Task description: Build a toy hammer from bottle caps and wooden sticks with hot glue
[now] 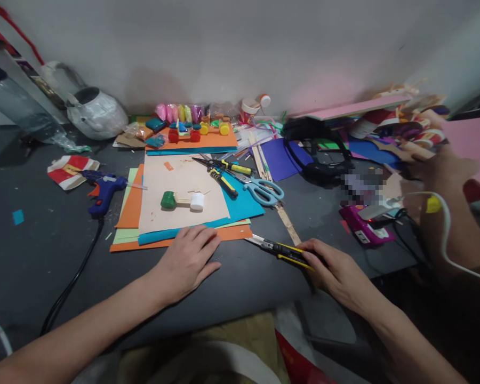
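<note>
My left hand [190, 258] lies flat at the front edge of the stacked coloured sheets [152, 246], fingers stretched and nothing in them. In my right hand [330, 264] is a yellow and black utility knife [286, 252], its blade pointing left toward the orange sheet's corner. On the beige sheet [180, 226] rests a small piece with a green end [168, 200] and a white end [197, 201] joined by thin sticks. Behind it lie yellow-handled pliers [224, 183], with light blue scissors [266, 192] to their right.
A blue glue gun [106, 192] and a red-white carton piece [70, 172] lie left. Small red and yellow wheeled models [184, 133] stand at the back. At right are a magenta box [366, 226], a black headband-like object [318, 154] and another person's arm [444, 208] reaching in.
</note>
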Demonstrator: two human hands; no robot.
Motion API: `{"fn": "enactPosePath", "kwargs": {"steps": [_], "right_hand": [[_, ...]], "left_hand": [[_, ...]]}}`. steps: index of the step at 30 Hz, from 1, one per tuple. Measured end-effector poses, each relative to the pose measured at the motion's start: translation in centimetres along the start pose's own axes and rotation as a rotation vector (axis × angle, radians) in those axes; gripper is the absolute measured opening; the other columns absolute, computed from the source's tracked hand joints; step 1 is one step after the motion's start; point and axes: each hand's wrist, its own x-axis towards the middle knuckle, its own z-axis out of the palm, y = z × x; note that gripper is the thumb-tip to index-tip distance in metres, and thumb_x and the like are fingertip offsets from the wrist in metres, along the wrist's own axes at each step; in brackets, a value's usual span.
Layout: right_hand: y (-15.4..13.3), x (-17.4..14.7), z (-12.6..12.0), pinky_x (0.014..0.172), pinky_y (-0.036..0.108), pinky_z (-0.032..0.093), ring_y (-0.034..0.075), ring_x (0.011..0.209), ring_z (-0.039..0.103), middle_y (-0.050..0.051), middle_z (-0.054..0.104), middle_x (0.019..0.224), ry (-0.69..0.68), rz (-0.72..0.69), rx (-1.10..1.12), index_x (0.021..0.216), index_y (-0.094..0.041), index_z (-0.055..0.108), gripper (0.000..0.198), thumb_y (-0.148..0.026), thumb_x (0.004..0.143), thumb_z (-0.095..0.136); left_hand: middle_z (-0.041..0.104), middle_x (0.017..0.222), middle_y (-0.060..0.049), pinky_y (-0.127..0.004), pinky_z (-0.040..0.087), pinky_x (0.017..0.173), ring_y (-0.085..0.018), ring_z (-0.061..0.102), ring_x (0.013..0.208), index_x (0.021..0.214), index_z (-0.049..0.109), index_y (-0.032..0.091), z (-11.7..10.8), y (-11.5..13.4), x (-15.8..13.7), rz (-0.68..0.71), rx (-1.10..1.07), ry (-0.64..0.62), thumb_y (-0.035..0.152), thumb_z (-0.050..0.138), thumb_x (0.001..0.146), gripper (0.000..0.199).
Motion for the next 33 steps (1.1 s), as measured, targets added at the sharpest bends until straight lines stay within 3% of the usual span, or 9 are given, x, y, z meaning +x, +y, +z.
{"fn": "enactPosePath", "kwargs": {"steps": [14, 25, 33], "right_hand": [[-0.15, 0.28, 0.63, 0.063, 0.027, 0.042, 0.015, 0.071, 0.059, 0.003, 0.061, 0.084, -0.045, -0.100, -0.093, 0.095, -0.022, 0.057, 0.027, -0.035, 0.103, 0.035], [-0.66, 0.48, 0.67, 0.064, 0.028, 0.044, 0.016, 0.071, 0.061, 0.002, 0.065, 0.083, -0.010, -0.007, -0.030, 0.095, -0.023, 0.058, 0.028, -0.039, 0.102, 0.036], [-0.97, 0.97, 1.00, 0.063, 0.027, 0.044, 0.016, 0.070, 0.062, 0.001, 0.065, 0.082, -0.008, -0.025, -0.040, 0.095, -0.024, 0.060, 0.027, -0.038, 0.101, 0.038]], "left_hand": [[0.059, 0.125, -0.016, -0.048, 0.048, 0.090, -0.033, 0.052, 0.115, 0.127, 0.056, 0.010, 0.60, -0.33, -0.57, 0.000, 0.024, 0.006, 0.032, 0.053, 0.095, 0.038], [0.060, 0.126, -0.017, -0.049, 0.048, 0.090, -0.033, 0.053, 0.114, 0.127, 0.056, 0.010, 0.66, -0.40, -0.69, 0.007, 0.012, 0.026, 0.031, 0.053, 0.095, 0.038], [0.060, 0.125, -0.017, -0.049, 0.048, 0.089, -0.033, 0.052, 0.115, 0.127, 0.055, 0.009, 0.76, -0.43, -0.70, 0.020, 0.031, 0.033, 0.032, 0.052, 0.096, 0.039]]}}
